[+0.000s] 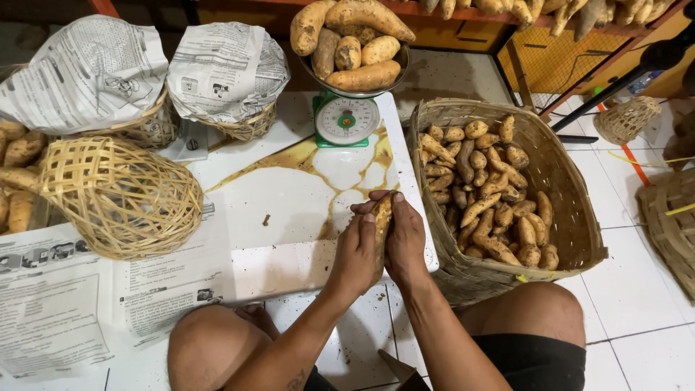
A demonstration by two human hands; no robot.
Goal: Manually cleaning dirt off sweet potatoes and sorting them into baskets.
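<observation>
While we sit at the near edge of the table [289, 195], both hands hold one sweet potato [381, 217] between them, just over the table's near right corner. Left hand [356, 257]: grip closed around the potato's lower end. Right hand [404, 242]: grip closed along its right side, fingertips at the top. Potato stands roughly upright, mostly hidden by the palms.

Just right of the table, touching its right edge, we see a big woven basket [572, 210] on the floor, partly filled with small sweet potatoes. At the far edge sits a green kitchen scale [346, 119], its bowl piled with larger sweet potatoes. Far left corner: two baskets covered with newspaper [87, 72]. Left edge: an open-weave basket [119, 197] lying on its side. More newspaper sheets [65, 304] lie at the near left corner. Our knees flank the forearms.
</observation>
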